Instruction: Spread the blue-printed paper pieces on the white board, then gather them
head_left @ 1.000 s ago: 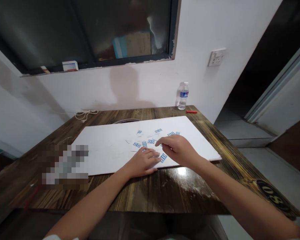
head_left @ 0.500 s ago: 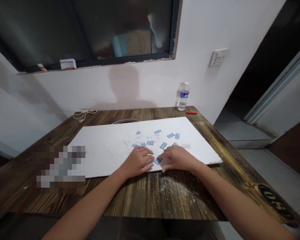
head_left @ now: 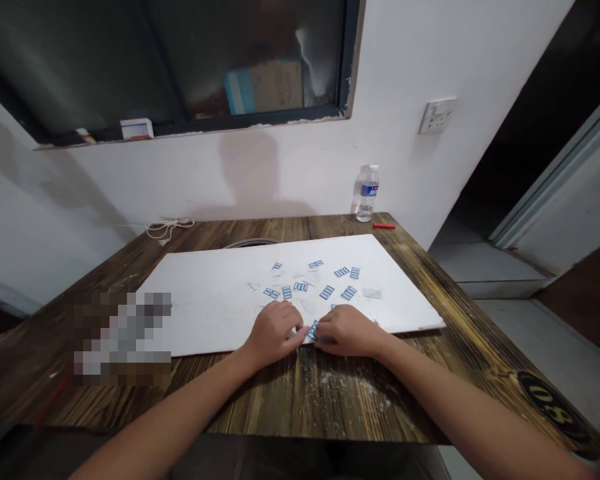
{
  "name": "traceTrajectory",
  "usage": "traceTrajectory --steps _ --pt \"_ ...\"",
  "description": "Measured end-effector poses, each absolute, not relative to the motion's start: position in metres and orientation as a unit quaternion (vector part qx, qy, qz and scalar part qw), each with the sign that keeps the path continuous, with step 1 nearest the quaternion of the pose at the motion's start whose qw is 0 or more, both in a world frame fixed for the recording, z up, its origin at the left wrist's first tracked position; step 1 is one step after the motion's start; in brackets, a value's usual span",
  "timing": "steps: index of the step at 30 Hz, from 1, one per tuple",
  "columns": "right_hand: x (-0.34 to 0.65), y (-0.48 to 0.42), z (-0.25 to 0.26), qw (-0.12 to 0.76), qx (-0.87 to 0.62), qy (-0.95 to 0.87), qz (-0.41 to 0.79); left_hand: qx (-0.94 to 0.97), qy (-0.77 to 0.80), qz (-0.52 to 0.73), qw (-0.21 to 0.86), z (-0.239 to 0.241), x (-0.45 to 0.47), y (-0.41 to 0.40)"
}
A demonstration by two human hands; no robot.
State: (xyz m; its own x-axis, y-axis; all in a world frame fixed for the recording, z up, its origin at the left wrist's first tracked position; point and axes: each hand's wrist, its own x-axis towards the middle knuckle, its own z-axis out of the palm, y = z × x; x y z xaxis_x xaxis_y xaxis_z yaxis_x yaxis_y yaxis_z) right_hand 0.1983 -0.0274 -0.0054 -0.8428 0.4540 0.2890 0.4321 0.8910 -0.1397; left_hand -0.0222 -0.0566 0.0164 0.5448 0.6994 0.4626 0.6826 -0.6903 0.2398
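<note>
A small blue-and-white striped paper piece (head_left: 313, 330) is between my two hands at the near edge of a white board (head_left: 205, 293). My right hand (head_left: 349, 331) has its fingers closed on the piece's right side. Curled over the board, my left hand (head_left: 276, 333) has thumb and fingers drawn together at the piece's left side. Several similar blue-striped pieces lie scattered beyond my hands, among them one piece (head_left: 327, 292) and another (head_left: 349, 293). Thin clear or pale scraps (head_left: 373, 293) lie among them.
The board rests on a dark wooden table (head_left: 260, 407). A water bottle (head_left: 367, 193) and a red stick-like item (head_left: 384, 226) are at the back right. A coiled white cable (head_left: 167, 228) lies at the back left. White specks dot the near wood.
Both hands have drawn slightly nearer to me and closer together around the piece, their fingers more curled. Striped pieces beyond them show more fully.
</note>
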Motion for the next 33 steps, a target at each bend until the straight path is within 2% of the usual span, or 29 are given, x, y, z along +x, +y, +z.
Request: traceTrajectory --steps 3,8,10,16,18,24,33 --pt "0.199 -0.027 -0.007 0.182 -0.220 -0.957 0.057 0.850 0.441 0.270 0.104 0.030 -0.009 -0.054" --pt "0.199 -0.028 -0.006 0.234 -0.213 -0.943 0.101 0.711 0.527 0.311 0.347 0.047 0.011 -0.034" --pt "0.199 -0.027 -0.006 0.274 -0.205 -0.933 0.108 0.679 0.527 0.325 0.395 0.044 0.014 -0.029" --pt "0.201 -0.023 -0.008 0.415 -0.248 -0.874 0.053 0.687 0.532 0.381 0.316 0.024 0.005 -0.029" --pt "0.202 -0.022 -0.008 0.438 -0.275 -0.855 0.045 0.683 0.530 0.385 0.323 0.019 0.001 -0.030" --pt "0.205 -0.023 -0.006 0.410 -0.305 -0.860 0.027 0.628 0.478 0.437 0.432 0.010 0.008 -0.035" --pt "0.213 -0.005 0.000 0.382 -0.328 -0.863 0.049 0.531 0.451 0.517 0.498 0.001 0.017 -0.026"
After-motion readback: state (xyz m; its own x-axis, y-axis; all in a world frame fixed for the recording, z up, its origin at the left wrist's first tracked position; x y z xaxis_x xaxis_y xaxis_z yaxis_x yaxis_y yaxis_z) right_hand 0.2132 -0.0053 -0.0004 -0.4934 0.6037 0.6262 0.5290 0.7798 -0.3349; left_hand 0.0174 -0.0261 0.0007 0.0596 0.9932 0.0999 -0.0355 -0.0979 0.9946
